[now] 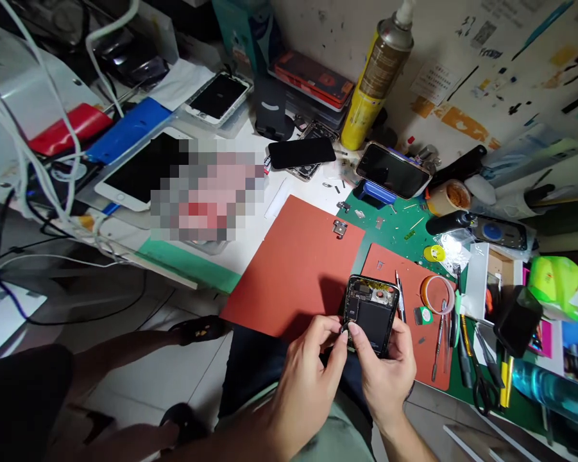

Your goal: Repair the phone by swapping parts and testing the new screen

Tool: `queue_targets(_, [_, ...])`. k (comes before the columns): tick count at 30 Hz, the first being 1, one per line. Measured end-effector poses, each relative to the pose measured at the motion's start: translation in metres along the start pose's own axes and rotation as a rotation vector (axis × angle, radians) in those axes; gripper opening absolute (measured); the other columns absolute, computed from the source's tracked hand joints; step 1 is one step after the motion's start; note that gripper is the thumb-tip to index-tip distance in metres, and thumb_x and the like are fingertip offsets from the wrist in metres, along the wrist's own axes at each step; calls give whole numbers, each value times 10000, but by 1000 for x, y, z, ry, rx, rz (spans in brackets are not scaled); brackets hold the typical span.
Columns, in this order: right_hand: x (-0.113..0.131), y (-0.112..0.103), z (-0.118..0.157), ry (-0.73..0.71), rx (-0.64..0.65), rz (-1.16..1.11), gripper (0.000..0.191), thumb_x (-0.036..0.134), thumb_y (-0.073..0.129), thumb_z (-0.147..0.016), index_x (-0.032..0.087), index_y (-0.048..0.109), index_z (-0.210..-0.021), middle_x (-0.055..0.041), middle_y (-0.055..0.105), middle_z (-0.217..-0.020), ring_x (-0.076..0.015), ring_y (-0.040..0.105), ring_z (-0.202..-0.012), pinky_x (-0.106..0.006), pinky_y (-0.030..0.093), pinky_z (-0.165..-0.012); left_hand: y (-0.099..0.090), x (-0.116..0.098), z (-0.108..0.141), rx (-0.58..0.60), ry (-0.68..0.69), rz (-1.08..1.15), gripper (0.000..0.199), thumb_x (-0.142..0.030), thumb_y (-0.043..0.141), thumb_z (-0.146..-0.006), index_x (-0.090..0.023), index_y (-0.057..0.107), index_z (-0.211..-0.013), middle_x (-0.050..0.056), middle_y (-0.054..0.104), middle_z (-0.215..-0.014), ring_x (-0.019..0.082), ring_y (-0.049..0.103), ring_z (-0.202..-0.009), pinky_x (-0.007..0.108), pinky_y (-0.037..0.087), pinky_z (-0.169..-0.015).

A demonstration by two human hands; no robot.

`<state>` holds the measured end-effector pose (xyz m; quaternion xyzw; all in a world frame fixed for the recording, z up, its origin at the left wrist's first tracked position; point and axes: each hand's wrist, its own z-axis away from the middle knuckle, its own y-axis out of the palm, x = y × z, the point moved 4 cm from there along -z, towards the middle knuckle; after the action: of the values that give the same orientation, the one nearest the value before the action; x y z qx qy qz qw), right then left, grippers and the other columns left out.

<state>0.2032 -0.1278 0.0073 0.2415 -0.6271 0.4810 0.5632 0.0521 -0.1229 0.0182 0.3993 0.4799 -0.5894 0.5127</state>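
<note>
An opened smartphone [375, 321], its battery and inner parts showing, is held over the near edge of the orange mat [293, 256]. My right hand [387, 369] wraps round its lower right side, the thumb lying across its lower left. At the phone's left edge the fingertips of my left hand [312, 369] are pinched together. A small dark bit shows at those fingertips, too small to name. A small metal phone part [339, 228] lies on the mat beyond the phone. Just right of the phone is a pen-like tool [400, 295].
A second orange mat [394, 263] bears tweezers [440, 340] and a tape roll [437, 294]. Scissors [485, 391] lie near the right edge. Behind stand a yellow spray can [365, 102] and a propped phone [393, 170]. Another person's leg [125, 353] is at left.
</note>
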Motion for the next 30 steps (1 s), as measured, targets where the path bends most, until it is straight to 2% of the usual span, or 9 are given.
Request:
queue_targets(4, [-7,-4,8,-13,-64,-44,415,357,922,-785,194,678,-1079,-34,807,-931,-178,764,-773,-282,640,-736,1,-6,3,0,28,-89,111,-315,564,-1049,-244,625,-988,63,801,-1072,203,797,-957,289,653,-768])
queue_targets(9, [-7,-5,9,47,-45,-110,421,354,919,-788,190,661,-1076,-34,808,-888,-169,759,-706,-262,637,-671,0,-11,3,11,73,-156,106,-262,568,-1026,-247,594,-925,52,814,-1034,190,812,-867,219,600,-576])
queue_targets(12, [-5,-5,8,56,3,-132,419,342,921,-782,195,658,-1073,-31,810,-881,-167,758,-695,-256,635,-652,-1,-12,1,17,88,-185,109,-235,571,-1011,-242,597,-905,58,818,-1045,187,817,-873,219,618,-615])
queue_targets(16, [-3,-6,7,34,1,-123,411,329,918,-780,196,659,-1070,-24,804,-860,-164,751,-673,-252,632,-633,-1,-16,1,17,115,-209,106,-211,563,-1006,-240,593,-909,51,820,-1025,177,813,-838,228,631,-654])
queue_targets(20, [-2,-5,7,22,4,-121,404,311,916,-778,197,658,-1067,-14,798,-842,-155,744,-657,-238,626,-615,0,-18,2,38,137,-255,85,-206,554,-1002,-238,595,-935,48,806,-961,187,804,-807,197,505,-454])
queue_targets(23, [-2,-4,8,19,10,-129,391,299,913,-782,202,656,-1060,-7,802,-847,-152,754,-669,-231,632,-632,-1,-18,0,59,125,-260,77,-193,546,-990,-234,595,-947,41,785,-906,183,793,-770,191,418,-382])
queue_targets(26, [-4,-3,8,20,10,-137,392,297,911,-787,205,652,-1066,-5,804,-851,-153,761,-673,-232,636,-640,-1,-17,-1,75,98,-265,74,-196,542,-987,-230,601,-956,36,768,-866,179,781,-738,194,437,-404])
queue_targets(30, [-9,-3,11,51,-8,-113,432,319,924,-775,199,648,-1085,-15,801,-860,-160,757,-677,-246,638,-645,1,-16,-3,80,61,-230,77,-202,541,-978,-239,571,-918,17,739,-826,171,765,-698,210,522,-497])
